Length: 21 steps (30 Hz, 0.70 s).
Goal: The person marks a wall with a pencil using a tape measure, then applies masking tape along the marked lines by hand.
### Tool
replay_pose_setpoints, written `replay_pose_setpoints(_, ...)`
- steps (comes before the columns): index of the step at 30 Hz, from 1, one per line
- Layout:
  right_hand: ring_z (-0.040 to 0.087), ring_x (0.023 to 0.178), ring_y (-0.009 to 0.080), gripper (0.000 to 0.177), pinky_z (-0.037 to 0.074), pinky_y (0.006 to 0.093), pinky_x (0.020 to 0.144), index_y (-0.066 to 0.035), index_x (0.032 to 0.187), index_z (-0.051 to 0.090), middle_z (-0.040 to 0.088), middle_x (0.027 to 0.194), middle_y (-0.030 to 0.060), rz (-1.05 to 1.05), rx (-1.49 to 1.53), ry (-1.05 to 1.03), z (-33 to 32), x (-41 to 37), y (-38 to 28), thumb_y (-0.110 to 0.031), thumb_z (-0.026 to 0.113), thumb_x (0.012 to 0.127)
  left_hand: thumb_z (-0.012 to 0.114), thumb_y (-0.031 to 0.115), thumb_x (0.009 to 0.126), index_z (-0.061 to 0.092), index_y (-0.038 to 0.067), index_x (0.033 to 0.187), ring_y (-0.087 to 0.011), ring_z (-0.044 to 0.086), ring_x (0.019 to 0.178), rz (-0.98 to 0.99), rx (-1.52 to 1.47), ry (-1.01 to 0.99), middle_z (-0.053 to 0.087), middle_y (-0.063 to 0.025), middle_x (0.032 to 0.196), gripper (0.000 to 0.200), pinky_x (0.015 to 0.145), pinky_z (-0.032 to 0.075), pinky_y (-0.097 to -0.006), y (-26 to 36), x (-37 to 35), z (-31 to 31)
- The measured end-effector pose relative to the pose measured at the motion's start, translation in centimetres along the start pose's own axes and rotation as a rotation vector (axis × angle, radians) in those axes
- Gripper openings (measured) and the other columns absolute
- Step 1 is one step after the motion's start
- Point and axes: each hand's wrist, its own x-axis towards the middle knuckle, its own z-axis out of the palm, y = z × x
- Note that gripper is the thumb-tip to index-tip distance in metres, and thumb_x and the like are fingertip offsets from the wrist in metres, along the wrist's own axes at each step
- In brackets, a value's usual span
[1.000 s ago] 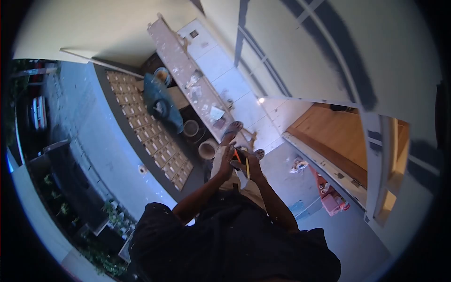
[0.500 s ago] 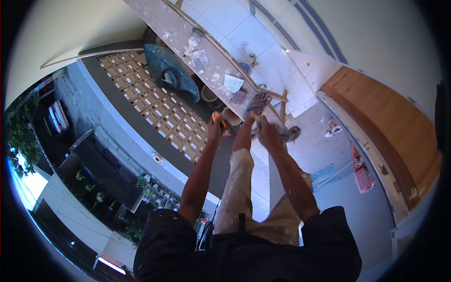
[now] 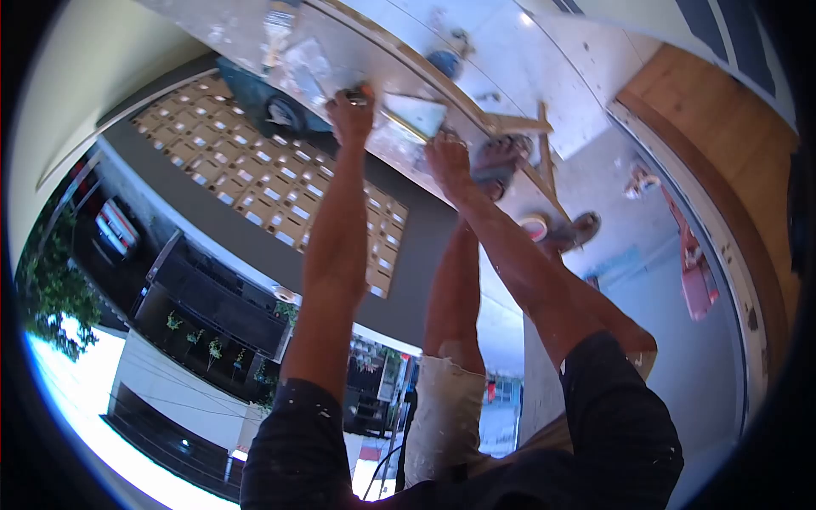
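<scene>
My left hand (image 3: 350, 119) is closed around an orange and black tape measure (image 3: 364, 90), held low over a paint-spotted plank (image 3: 238, 42). A yellow tape blade (image 3: 405, 125) runs out from it towards my right hand (image 3: 449, 161). The fingers of that hand are curled at the blade's far end, near my foot on the plank; the exact pinch is hidden. Beside the blade lies a white-blue flat piece (image 3: 416, 109). Past my left hand are a pale sheet (image 3: 306, 68) and a paintbrush (image 3: 277, 32).
My feet (image 3: 506, 153) stand on the plank and a wooden support (image 3: 544, 170). A round tape roll (image 3: 533, 228) sits near one foot. A patterned block screen (image 3: 280, 183) and a dark ledge (image 3: 408, 255) drop off to the left. A wooden door (image 3: 705, 110) is at right.
Both hands have moved forward and down to the plank, from in front of my shin. The yellow blade now shows stretched between them. My body is bent lower, and the view has shifted.
</scene>
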Motion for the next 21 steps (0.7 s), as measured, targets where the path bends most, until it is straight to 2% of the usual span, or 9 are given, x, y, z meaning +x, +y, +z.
replay_pose_setpoints(3,0.064,0.071,0.0295,0.016,0.05,0.0386,0.06,-0.003,0.085,0.064,0.063,0.087,0.0162,0.23,0.593,0.471,0.0,-5.5,3.2,-0.018,0.062,0.078,0.072,0.038,0.072,0.04,0.005,0.125,-0.0394,0.042,0.114,0.031,0.1,0.028,0.043,-0.0233,0.12,0.071,0.096,0.037,-0.0469,0.0,-0.6,0.5)
replay_pose_setpoints(5,0.062,0.076,0.0338,0.02,0.048,0.0415,0.065,-0.002,0.089,0.063,0.063,0.087,0.019,0.604,0.863,0.345,1.6,-11.5,7.5,-0.02,0.062,0.08,0.073,0.038,0.072,0.037,0.003,0.128,-0.0396,0.041,0.116,0.065,0.044,0.036,0.041,-0.0241,0.123,0.075,0.098,0.036,-0.0459,-1.0,-0.3,1.0)
replay_pose_setpoints(7,0.06,0.068,0.0381,0.027,0.045,0.0427,0.062,0.0,0.077,0.063,0.06,0.069,0.0211,1.044,0.803,0.278,3.3,-17.7,10.8,-0.026,0.06,0.083,0.073,0.038,0.072,0.034,0.001,0.131,-0.0398,0.039,0.118,0.107,0.007,0.048,0.04,-0.025,0.126,0.08,0.1,0.034,-0.0449,-1.3,-0.4,0.5)
replay_pose_setpoints(9,0.061,0.07,0.0388,0.037,0.046,0.0429,0.064,0.002,0.08,0.064,0.061,0.069,0.0216,1.102,0.648,0.069,8.5,-23.7,12.9,-0.035,0.06,0.083,0.072,0.038,0.073,0.031,-0.002,0.133,-0.0394,0.038,0.12,0.019,0.021,0.026,0.038,-0.0255,0.129,0.083,0.103,0.031,-0.0434,-0.5,-0.6,-0.5)
replay_pose_setpoints(11,0.061,0.072,0.0389,0.041,0.047,0.0431,0.066,0.002,0.083,0.065,0.063,0.072,0.0218,1.056,0.726,0.024,12.3,-25.6,12.1,-0.039,0.06,0.083,0.072,0.038,0.073,0.032,-0.002,0.133,-0.0385,0.038,0.12,0.016,0.011,0.105,0.04,-0.0248,0.127,0.082,0.102,0.032,-0.0435,0.2,-1.2,-0.8)
replay_pose_setpoints(13,0.062,0.074,0.039,0.046,0.048,0.0433,0.069,0.003,0.085,0.066,0.064,0.075,0.022,1.003,0.813,-0.041,13.3,-26.2,10.7,-0.042,0.06,0.082,0.071,0.038,0.074,0.032,-0.003,0.133,-0.0384,0.037,0.121,-0.135,-0.115,0.153,0.041,-0.0237,0.125,0.082,0.101,0.032,-0.0444,1.5,-3.0,-2.1)
replay_pose_setpoints(16,0.063,0.085,0.0369,0.046,0.048,0.0436,0.077,0.0,0.094,0.066,0.066,0.087,0.0208,1.34,0.796,-0.069,11.3,-21.6,8.2,-0.043,0.064,0.079,0.069,0.033,0.078,0.042,-0.004,0.125,-0.0357,0.048,0.112,-0.012,-0.185,0.109,0.045,-0.0228,0.12,0.065,0.094,0.04,-0.0423,1.4,-6.4,-3.2)
replay_pose_setpoints(19,0.063,0.084,0.0366,0.047,0.047,0.0423,0.078,0.002,0.092,0.065,0.065,0.085,0.0223,1.322,0.912,0.024,13.8,-21.3,8.1,-0.043,0.065,0.079,0.063,0.021,0.085,0.056,-0.004,0.111,-0.0269,0.061,0.09,0.186,-0.219,0.022,0.057,-0.0189,0.106,0.037,0.08,0.049,-0.0362,3.0,-11.4,-5.6)
replay_pose_setpoints(21,0.064,0.08,0.0359,0.042,0.048,0.0425,0.073,0.003,0.086,0.065,0.065,0.082,0.0228,1.321,0.815,0.008,13.9,-22.1,8.2,-0.039,0.061,0.083,0.061,0.02,0.087,0.056,-0.005,0.111,-0.0238,0.061,0.091,0.134,-0.376,-0.081,0.06,-0.0159,0.103,0.034,0.08,0.049,-0.0336,2.2,-13.8,-6.4)
